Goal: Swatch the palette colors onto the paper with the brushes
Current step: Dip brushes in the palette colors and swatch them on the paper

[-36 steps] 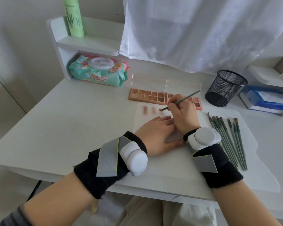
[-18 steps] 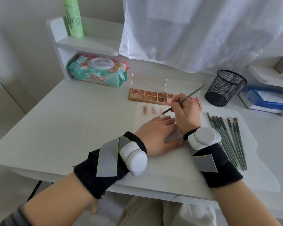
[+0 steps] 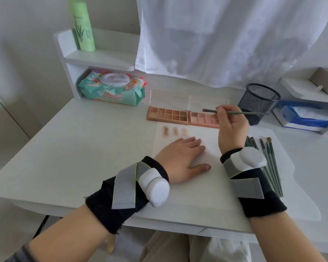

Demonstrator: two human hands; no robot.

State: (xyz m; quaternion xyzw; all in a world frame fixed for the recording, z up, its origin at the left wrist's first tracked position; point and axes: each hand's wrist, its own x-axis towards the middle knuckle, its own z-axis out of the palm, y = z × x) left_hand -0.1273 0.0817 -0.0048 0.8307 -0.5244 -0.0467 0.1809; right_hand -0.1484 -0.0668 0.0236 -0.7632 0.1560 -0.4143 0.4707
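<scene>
R hand [image 3: 230,127] pinches a thin green brush [image 3: 235,112], held roughly level w/ bristle tip over the pink eyeshadow palette [image 3: 203,119]. L hand [image 3: 180,157] flat, fingers straight, pressing the paper [image 3: 201,186] on the worktop [image 3: 83,157]. 3 swatches [image 3: 175,131] at paper's top-left. Spare brushes [image 3: 269,163] right of paper.

On the green bottle [image 3: 83,25] standing on the shelf, dark capital letters are printed near the top above an aloe drawing; they seem to end in "ANOT", but the first letters cannot be made out. On the front of the wet-wipes pack [image 3: 112,89], a line of orange characters is printed with the number "80" in a round badge at its end, and the characters themselves are too blurred to be read.
</scene>
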